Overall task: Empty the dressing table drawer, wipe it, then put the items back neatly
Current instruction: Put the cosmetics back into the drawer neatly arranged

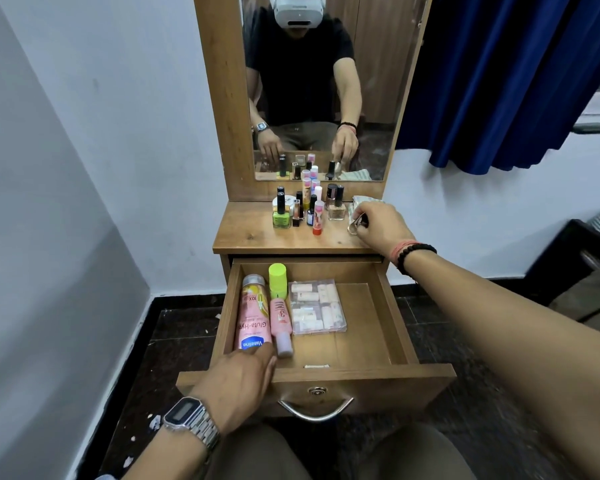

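Note:
The wooden drawer (378, 341) stands pulled open. Along its left side lie a pink Vaseline lotion bottle (252, 313), a pink tube with a green cap (279, 306) and a clear plastic packet of small white pieces (317, 306). My left hand (238, 382) rests on the drawer's front left edge, fingers straight and touching the lotion bottle's cap end. My right hand (381, 225) is on the dressing table top (250, 233) at the right and pinches a small metal item (355, 225). Several nail polish bottles and lip balms (309, 209) stand on the top.
A folded cloth (359, 200) lies behind my right hand. The mirror (319, 98) rises at the back of the table. A blue curtain (499, 81) hangs at right, a white wall stands at left, and a dark box (568, 258) sits on the floor at right.

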Demonstrator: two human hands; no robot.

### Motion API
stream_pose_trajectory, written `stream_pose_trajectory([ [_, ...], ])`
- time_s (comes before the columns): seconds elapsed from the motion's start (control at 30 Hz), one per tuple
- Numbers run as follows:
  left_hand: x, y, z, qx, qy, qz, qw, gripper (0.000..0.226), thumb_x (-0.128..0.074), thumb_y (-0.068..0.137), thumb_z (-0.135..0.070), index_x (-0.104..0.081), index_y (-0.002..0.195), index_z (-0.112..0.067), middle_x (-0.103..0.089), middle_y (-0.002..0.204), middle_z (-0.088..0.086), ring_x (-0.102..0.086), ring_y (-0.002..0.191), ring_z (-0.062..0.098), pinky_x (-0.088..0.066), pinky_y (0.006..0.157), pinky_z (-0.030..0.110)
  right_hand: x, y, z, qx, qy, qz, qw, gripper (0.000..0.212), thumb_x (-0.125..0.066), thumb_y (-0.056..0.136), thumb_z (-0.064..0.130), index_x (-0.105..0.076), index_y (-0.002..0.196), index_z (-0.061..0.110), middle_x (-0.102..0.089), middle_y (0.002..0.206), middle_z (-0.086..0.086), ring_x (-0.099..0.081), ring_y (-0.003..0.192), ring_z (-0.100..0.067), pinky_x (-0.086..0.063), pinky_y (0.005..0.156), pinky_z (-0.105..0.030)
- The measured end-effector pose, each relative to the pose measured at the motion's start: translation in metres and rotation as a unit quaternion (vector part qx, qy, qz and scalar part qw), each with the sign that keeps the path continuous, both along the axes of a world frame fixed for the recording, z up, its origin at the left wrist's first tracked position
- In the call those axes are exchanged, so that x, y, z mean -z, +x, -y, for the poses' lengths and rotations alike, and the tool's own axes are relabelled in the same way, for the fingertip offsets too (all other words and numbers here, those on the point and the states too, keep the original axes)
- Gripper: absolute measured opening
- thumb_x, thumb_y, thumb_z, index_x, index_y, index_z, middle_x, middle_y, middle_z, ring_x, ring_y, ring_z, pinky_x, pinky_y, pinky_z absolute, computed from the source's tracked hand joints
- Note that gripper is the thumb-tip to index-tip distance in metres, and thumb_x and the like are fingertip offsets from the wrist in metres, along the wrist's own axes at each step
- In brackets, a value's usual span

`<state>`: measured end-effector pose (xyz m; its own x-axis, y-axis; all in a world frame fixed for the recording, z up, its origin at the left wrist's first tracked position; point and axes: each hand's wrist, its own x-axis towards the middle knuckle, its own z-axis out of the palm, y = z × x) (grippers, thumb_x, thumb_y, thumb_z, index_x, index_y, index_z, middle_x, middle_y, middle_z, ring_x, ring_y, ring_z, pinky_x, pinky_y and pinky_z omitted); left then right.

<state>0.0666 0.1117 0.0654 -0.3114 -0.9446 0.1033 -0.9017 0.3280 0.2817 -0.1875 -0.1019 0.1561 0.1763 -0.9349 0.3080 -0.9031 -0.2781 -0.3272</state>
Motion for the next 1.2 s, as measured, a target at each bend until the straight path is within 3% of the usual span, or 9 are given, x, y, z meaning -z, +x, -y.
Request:
stream_pose_trajectory([
  [0.17, -0.003, -0.001, 0.001, -0.001, -0.001, 0.012, 1.0, 0.076, 0.009, 0.072, -0.057, -0.048, 0.106, -0.021, -0.064, 0.097, 0.005, -0.06, 0.087, 0.028, -0.044, 0.076, 0.038, 0.0, -0.012, -0.038, -0.032, -0.021, 0.053, 0.998, 0.015, -0.063, 0.08, 0.008, -0.067, 0.093, 0.014, -0.066, 0.098, -0.001, -0.06, 0.094, -0.019, -0.05, 0.085, -0.036],
  [0.33, -0.004, -0.001, 0.002, 0.003, 0.011, 0.017, 1.0, 0.067, 0.005, 0.079, -0.055, -0.046, 0.105, -0.021, -0.063, 0.097, 0.006, -0.06, 0.086, 0.029, -0.044, 0.075, 0.037, 0.012, 0.003, -0.071, -0.085, 0.046, 0.049, 0.994, 0.012, -0.069, 0.081, 0.014, -0.068, 0.092, 0.019, -0.066, 0.091, 0.006, -0.061, 0.087, -0.01, -0.045, 0.073, -0.012],
  [0.5, -0.004, -0.002, 0.003, 0.0, 0.022, 0.026, 0.999, 0.052, -0.007, 0.085, -0.05, -0.046, 0.104, -0.021, -0.064, 0.098, 0.007, -0.06, 0.089, 0.031, -0.045, 0.076, 0.038, 0.045, 0.029, -0.096, -0.15, 0.147, -0.015, 0.978, 0.014, -0.069, 0.079, 0.014, -0.069, 0.092, 0.019, -0.069, 0.093, 0.002, -0.064, 0.086, -0.013, -0.054, 0.08, -0.031],
  [0.77, -0.007, -0.002, 0.001, 0.003, 0.042, 0.038, 0.998, 0.031, -0.021, 0.099, -0.039, -0.045, 0.103, -0.019, -0.064, 0.099, 0.009, -0.06, 0.089, 0.032, -0.047, 0.078, 0.042, 0.084, 0.061, -0.114, -0.181, 0.188, -0.078, 0.962, 0.024, -0.063, 0.08, 0.009, -0.068, 0.102, 0.016, -0.07, 0.101, -0.003, -0.062, 0.096, -0.019, -0.043, 0.076, -0.023],
  [0.9, -0.012, -0.005, 0.0, -0.001, 0.053, 0.052, 0.997, 0.024, -0.027, 0.102, -0.034, -0.045, 0.106, -0.019, -0.063, 0.102, 0.01, -0.06, 0.092, 0.032, -0.046, 0.079, 0.041, 0.09, 0.067, -0.113, -0.178, 0.187, -0.084, 0.963, 0.027, -0.057, 0.082, 0.006, -0.067, 0.102, 0.02, -0.069, 0.104, 0.0, -0.061, 0.102, -0.02, -0.047, 0.085, -0.027],
  [1.2, -0.015, -0.007, -0.002, -0.01, 0.069, 0.069, 0.995, 0.025, -0.026, 0.102, -0.034, -0.045, 0.106, -0.019, -0.064, 0.102, 0.01, -0.06, 0.092, 0.03, -0.046, 0.078, 0.04, 0.092, 0.069, -0.113, -0.182, 0.179, -0.068, 0.965, 0.036, -0.054, 0.081, -0.001, -0.066, 0.106, 0.022, -0.069, 0.108, -0.004, -0.062, 0.102, -0.024, -0.05, 0.089, -0.036],
])
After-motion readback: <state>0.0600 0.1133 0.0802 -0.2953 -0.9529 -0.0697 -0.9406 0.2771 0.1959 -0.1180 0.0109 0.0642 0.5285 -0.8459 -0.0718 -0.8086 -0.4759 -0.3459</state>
